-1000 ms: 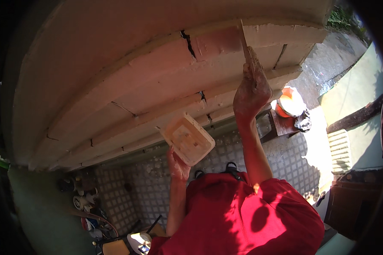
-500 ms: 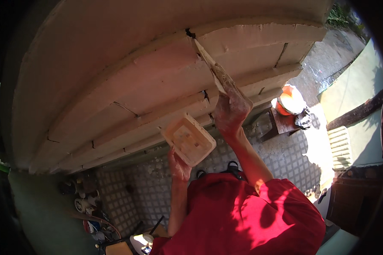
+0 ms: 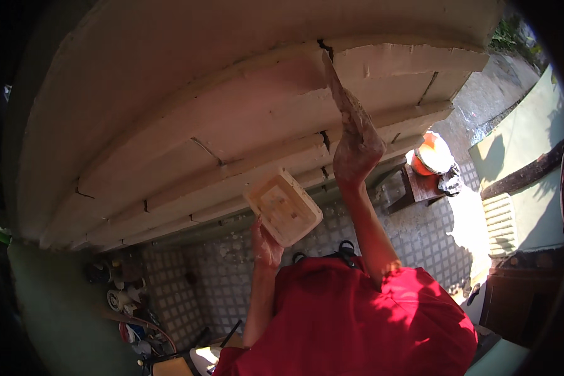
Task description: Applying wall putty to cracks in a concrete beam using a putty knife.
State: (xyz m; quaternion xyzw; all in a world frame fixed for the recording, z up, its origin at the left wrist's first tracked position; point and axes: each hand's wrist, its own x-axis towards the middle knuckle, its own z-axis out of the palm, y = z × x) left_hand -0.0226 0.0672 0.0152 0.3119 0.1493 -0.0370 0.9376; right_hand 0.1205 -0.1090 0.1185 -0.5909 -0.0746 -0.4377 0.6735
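Observation:
My right hand (image 3: 359, 150), coated in pale dust, is closed round a smeared putty knife (image 3: 337, 88) raised to a stepped, curved moulding (image 3: 232, 106). The blade's tip is at a dark jagged crack (image 3: 326, 45) in the upper band, beside a pinkish patch; whether it touches is hard to tell. Below and left, my left hand (image 3: 267, 247) grips a shallow cream plastic tub (image 3: 284, 210) by its lower left side, its open top facing up with pale residue inside. More cracks run across the lower bands of the moulding.
An orange bucket (image 3: 431, 153) and a crumpled bag (image 3: 449, 182) sit on a brown bench (image 3: 420, 185) at right. Below are tiled floor (image 3: 420, 238) and my red-clothed body. Assorted clutter (image 3: 122, 301) lines the lower left; a pale green wall (image 3: 520, 163) stands at right.
The knife has moved left from the right of the upper crack onto it, tilting diagonally, then turning more upright. The left hand still holds the tub. The view has shifted slightly.

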